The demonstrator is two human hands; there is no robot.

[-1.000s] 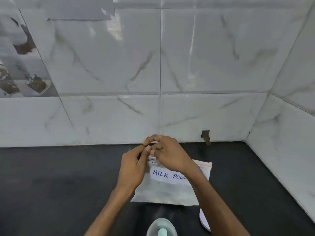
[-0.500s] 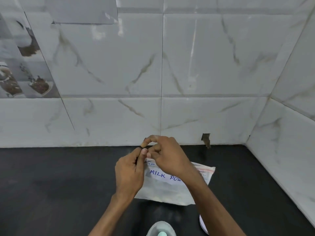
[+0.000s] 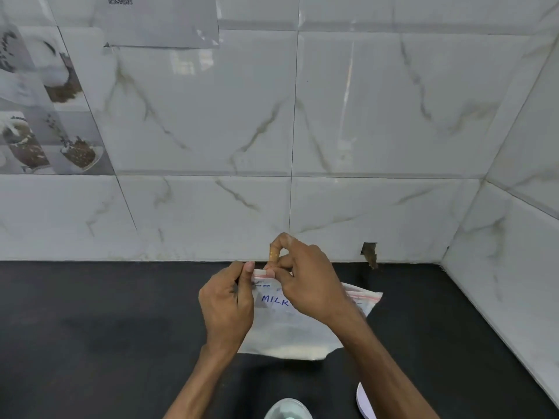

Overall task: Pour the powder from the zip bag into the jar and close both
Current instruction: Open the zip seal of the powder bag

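Clear, soft plastic zip bag w/ red seal strip & blue handwritten "MILK" label (image 3: 290,331): lower part rests on the black worktop (image 3: 106,328), top edge raised toward the tiled wall. Both hands are at its top-left corner. Left hand (image 3: 225,306) pinches the lip betw. thumb & fingers. Right hand (image 3: 308,285) pinches the lip just beside it, index finger crooked up w/ a tan plaster on it. I read this as parting the zip, but can't tell if the seal's open since the fingers cover it.

Handling, my guess: film is thin, floppy, a bit slick. Pale powder sits low, so the bottom is the heavy part & the bag will sag if held by one corner. I'd hold both lips near the seal to open, then support the belly to pour.

Round clear jar (image 3: 287,411) shows only its rim at the frame's bottom edge, apart from the bag. Flat white round lid (image 3: 364,402) lies near it on the right, off the jar.
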